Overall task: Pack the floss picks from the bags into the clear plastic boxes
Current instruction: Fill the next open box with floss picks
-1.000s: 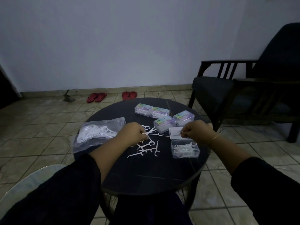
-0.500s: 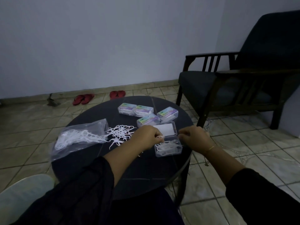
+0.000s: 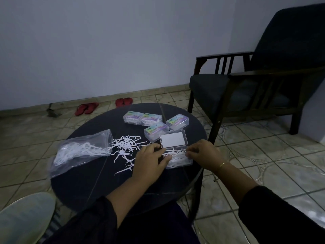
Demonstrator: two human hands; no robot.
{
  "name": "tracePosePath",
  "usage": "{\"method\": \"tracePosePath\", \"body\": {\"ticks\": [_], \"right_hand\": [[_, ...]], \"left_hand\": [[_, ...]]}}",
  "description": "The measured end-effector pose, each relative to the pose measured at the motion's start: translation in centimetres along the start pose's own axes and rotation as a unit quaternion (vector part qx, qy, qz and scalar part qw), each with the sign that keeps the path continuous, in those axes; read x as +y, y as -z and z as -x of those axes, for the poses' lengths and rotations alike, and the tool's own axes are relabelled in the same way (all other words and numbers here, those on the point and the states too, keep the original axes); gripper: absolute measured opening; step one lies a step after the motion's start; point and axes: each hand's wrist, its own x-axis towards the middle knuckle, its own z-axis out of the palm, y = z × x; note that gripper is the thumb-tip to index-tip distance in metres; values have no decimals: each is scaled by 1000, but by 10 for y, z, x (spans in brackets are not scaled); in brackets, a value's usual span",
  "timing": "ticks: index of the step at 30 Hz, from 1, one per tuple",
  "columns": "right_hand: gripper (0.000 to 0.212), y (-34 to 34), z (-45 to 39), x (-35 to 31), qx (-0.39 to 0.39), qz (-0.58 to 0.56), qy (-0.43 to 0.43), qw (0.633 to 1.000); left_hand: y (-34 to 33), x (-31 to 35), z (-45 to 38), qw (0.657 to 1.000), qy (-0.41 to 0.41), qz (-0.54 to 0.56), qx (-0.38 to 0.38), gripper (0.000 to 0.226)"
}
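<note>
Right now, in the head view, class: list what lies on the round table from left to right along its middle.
plastic bag → loose floss picks → left hand → open clear box → right hand

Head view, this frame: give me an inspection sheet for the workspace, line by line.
Surface: round dark table.
Job's things: open clear box with floss picks, lid flipped back; four closed boxes; plastic bag of picks; loose floss picks.
Clutter: nothing seen.
Hands: left hand and right hand at the open box; grip unclear.
Cables: nothing seen.
Surroundings: armchair, red slippers, tiled floor.
</note>
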Motion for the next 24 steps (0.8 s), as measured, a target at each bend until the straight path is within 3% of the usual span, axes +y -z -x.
{"method": "tracePosePath", "body": {"ticks": [3,7,9,12,20,24], "right_hand": [[22,3,6,-13,19,37,-4,999],[24,-1,12,-20,14,63,-1,998],[24,-3,12,-19,35,55,2,998],[27,-2,13,-19,69,55,-5,996],[25,-5,9,-20,36,66,-18,997],[23,-7,11,-21,71,72,-14,995]], "left_hand": [[-2,7,0,1000,-19,-4,12,58],[3,19,0,998,-37,-11,-51,79],[3,19,1,998,-42,-17,-46,71],[3,12,3,999,-17,-30,-17,42],[6,12,-5,994,-32,-46,-90,37],[9,12,-6,997,-36,-21,-63,35]]}}
